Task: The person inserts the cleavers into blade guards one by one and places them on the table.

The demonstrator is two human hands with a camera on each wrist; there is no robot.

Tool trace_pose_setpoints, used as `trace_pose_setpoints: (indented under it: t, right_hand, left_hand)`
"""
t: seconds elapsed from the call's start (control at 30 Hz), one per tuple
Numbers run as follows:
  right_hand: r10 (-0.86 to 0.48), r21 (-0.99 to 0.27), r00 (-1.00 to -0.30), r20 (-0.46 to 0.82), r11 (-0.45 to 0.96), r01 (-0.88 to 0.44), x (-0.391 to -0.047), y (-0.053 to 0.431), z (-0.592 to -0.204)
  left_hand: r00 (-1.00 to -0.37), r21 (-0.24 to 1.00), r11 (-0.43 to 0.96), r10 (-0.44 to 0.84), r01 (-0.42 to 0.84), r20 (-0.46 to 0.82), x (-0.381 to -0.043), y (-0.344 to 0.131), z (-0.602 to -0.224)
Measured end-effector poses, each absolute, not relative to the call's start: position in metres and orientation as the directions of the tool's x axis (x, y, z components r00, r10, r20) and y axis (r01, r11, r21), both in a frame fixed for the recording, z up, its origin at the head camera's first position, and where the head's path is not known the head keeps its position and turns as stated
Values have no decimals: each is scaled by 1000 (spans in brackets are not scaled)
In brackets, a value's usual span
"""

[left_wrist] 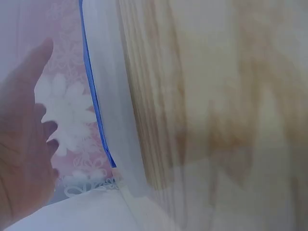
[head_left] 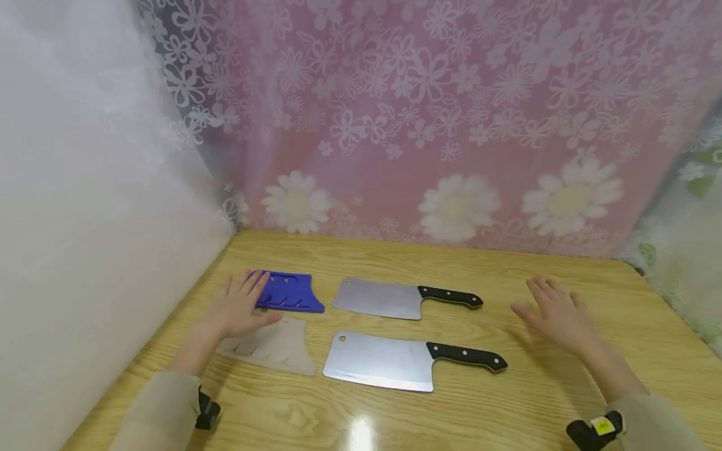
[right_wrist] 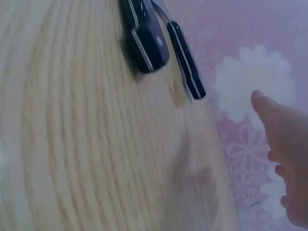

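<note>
Two cleavers lie flat on the table with their black riveted handles to the right: a rear cleaver (head_left: 379, 299) and a front cleaver (head_left: 380, 362). Left of their blades are a blue blade guard (head_left: 289, 292) and, in front of it, a translucent whitish blade guard (head_left: 276, 346). My left hand (head_left: 239, 310), fingers extended, overlaps both guards' left parts in the head view and holds nothing. Over the table right of the handles is my right hand (head_left: 558, 316), fingers straight, its grasp empty. The right wrist view shows the front handle (right_wrist: 149, 48) and rear handle (right_wrist: 186, 60) beyond the thumb.
The wood-grain table (head_left: 479, 413) ends at the back against a pink floral curtain (head_left: 383, 144). A white sheet (head_left: 101, 219) borders the left side, and a pale leaf-patterned cloth (head_left: 688, 250) hangs at the right. Each wrist wears a black strap camera.
</note>
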State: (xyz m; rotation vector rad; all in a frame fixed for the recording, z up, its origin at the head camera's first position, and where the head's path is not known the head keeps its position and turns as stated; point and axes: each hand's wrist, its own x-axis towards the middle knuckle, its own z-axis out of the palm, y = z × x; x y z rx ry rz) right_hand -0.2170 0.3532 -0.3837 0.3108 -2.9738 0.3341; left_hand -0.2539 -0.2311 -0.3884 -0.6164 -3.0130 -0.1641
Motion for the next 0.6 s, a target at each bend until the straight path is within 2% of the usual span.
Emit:
trace_pose_setpoints:
  t: [0.3,0.43,0.6]
  right_hand:
    - [-340,-453,-938,71,827,-334,-204,319,-377]
    - [-420,-543,-907,28,756,-367,-197,305,-373]
    - [-521,-592,-853,-15,692,-412,-194,291,-375]
  left_hand:
    - [-835,159,836,542,524,-94,-232,-223,-387]
    - [-812,164,820,569,549,-131,-227,-221,-388]
    - [-794,159,806,591,571,-142,-226,-221,-389]
